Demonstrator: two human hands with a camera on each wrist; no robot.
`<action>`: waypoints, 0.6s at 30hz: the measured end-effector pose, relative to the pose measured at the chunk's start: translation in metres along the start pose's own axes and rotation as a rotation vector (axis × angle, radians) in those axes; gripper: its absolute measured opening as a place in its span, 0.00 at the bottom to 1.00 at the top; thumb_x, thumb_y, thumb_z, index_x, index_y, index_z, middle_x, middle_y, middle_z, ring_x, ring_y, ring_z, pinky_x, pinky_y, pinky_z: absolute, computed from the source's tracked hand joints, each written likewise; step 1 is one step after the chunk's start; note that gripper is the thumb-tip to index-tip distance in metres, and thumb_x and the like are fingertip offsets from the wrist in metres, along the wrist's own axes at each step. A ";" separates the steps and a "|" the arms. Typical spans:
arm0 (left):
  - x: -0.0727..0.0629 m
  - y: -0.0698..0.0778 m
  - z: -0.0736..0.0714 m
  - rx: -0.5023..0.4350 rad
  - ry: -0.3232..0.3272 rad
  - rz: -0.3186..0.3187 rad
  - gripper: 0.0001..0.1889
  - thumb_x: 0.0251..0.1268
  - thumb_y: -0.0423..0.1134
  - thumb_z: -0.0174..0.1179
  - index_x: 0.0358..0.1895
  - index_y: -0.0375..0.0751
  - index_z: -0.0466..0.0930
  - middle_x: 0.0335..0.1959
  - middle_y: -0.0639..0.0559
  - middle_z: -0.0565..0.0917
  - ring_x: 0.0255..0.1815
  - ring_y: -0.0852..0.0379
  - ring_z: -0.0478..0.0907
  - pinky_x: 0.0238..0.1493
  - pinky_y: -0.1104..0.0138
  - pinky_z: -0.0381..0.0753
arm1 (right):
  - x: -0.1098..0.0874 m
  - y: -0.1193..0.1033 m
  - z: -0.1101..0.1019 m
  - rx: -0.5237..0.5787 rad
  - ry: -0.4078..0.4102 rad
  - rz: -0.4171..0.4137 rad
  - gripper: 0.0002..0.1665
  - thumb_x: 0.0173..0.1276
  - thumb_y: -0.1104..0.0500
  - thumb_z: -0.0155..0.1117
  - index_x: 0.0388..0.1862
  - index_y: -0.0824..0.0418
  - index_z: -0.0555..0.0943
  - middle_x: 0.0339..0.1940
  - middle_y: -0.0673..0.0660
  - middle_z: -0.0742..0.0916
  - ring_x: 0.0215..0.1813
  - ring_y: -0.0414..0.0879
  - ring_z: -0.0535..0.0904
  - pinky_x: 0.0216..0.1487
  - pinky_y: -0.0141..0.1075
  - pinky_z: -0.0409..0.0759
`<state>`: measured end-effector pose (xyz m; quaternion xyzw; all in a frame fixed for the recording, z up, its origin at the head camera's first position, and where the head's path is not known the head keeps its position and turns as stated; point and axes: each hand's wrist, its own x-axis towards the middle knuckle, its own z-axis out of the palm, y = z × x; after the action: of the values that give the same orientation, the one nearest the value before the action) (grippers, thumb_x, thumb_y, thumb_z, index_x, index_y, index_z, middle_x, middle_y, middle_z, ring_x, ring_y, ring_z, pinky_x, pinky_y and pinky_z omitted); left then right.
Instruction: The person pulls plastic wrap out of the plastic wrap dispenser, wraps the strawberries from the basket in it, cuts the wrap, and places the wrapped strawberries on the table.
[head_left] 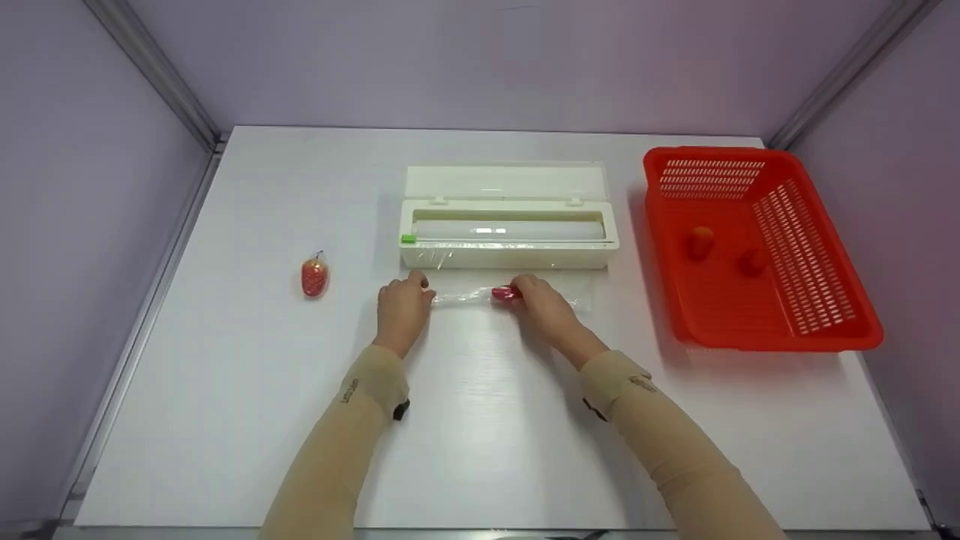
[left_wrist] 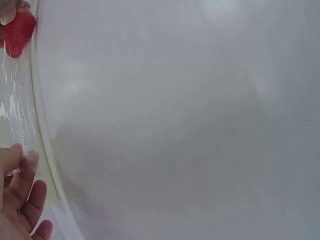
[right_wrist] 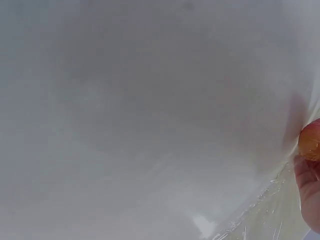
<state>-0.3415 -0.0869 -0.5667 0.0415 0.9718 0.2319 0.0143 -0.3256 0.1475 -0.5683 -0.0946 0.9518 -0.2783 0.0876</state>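
My left hand (head_left: 403, 306) pinches the edge of clear cling film (head_left: 463, 297) between thumb and forefinger; the left wrist view shows its other fingers loosely bent. Across from it, my right hand (head_left: 546, 309) grips a small red fruit (head_left: 504, 293) lying against the film, its far end covered by the fingers. From the right wrist side that fruit (right_wrist: 311, 141) looks orange-yellow. Just behind both hands stands a white cling film dispenser (head_left: 510, 258), lid raised, with a roll (head_left: 510, 229) inside and film hanging over its front.
Left of the hands lies another red-and-yellow fruit (head_left: 315, 277), shiny as if wrapped, with a twisted tip. A red plastic basket (head_left: 750, 337) on the right holds two red fruits, one of them orange-topped (head_left: 700, 243). The white table (head_left: 480, 450) is walled at the back and sides.
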 end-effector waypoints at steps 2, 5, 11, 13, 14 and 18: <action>0.000 0.001 0.002 0.032 0.064 -0.027 0.09 0.65 0.38 0.54 0.45 0.38 0.75 0.39 0.45 0.83 0.41 0.47 0.76 0.47 0.59 0.72 | 0.003 0.000 -0.001 -0.044 0.022 -0.025 0.14 0.70 0.62 0.52 0.53 0.64 0.72 0.50 0.60 0.80 0.55 0.53 0.75 0.60 0.45 0.72; 0.000 0.007 0.007 0.095 0.159 0.037 0.09 0.64 0.32 0.51 0.45 0.38 0.74 0.40 0.45 0.79 0.44 0.48 0.75 0.49 0.59 0.72 | 0.004 0.001 -0.003 -0.060 0.051 -0.047 0.14 0.69 0.61 0.53 0.51 0.65 0.74 0.48 0.60 0.81 0.54 0.54 0.75 0.60 0.45 0.72; 0.003 0.038 0.021 0.045 0.117 0.467 0.12 0.59 0.29 0.54 0.47 0.38 0.76 0.44 0.47 0.78 0.50 0.50 0.75 0.55 0.62 0.74 | 0.006 0.004 -0.005 -0.076 0.151 -0.056 0.14 0.66 0.59 0.57 0.49 0.62 0.79 0.48 0.57 0.84 0.54 0.53 0.75 0.59 0.44 0.72; 0.005 0.048 0.027 0.028 0.068 0.524 0.14 0.59 0.31 0.56 0.49 0.40 0.76 0.46 0.49 0.79 0.52 0.51 0.75 0.57 0.62 0.74 | 0.007 0.005 -0.004 -0.072 0.166 -0.051 0.13 0.67 0.58 0.56 0.49 0.60 0.80 0.47 0.55 0.85 0.53 0.51 0.75 0.57 0.43 0.73; 0.005 0.052 0.031 0.033 0.051 0.531 0.14 0.59 0.33 0.57 0.50 0.41 0.76 0.47 0.50 0.79 0.52 0.52 0.75 0.57 0.63 0.74 | 0.008 0.005 -0.004 -0.060 0.165 -0.046 0.13 0.67 0.58 0.56 0.49 0.60 0.80 0.47 0.55 0.85 0.53 0.51 0.75 0.57 0.43 0.73; 0.009 0.065 0.044 0.100 -0.004 0.505 0.15 0.62 0.40 0.56 0.53 0.47 0.76 0.48 0.53 0.80 0.52 0.52 0.74 0.56 0.60 0.73 | 0.007 0.006 -0.003 -0.028 0.136 -0.024 0.14 0.69 0.59 0.53 0.49 0.61 0.79 0.47 0.57 0.85 0.54 0.52 0.74 0.59 0.43 0.72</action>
<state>-0.3435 -0.0088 -0.5766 0.2839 0.9408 0.1798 -0.0441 -0.3342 0.1523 -0.5703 -0.0880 0.9581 -0.2718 0.0180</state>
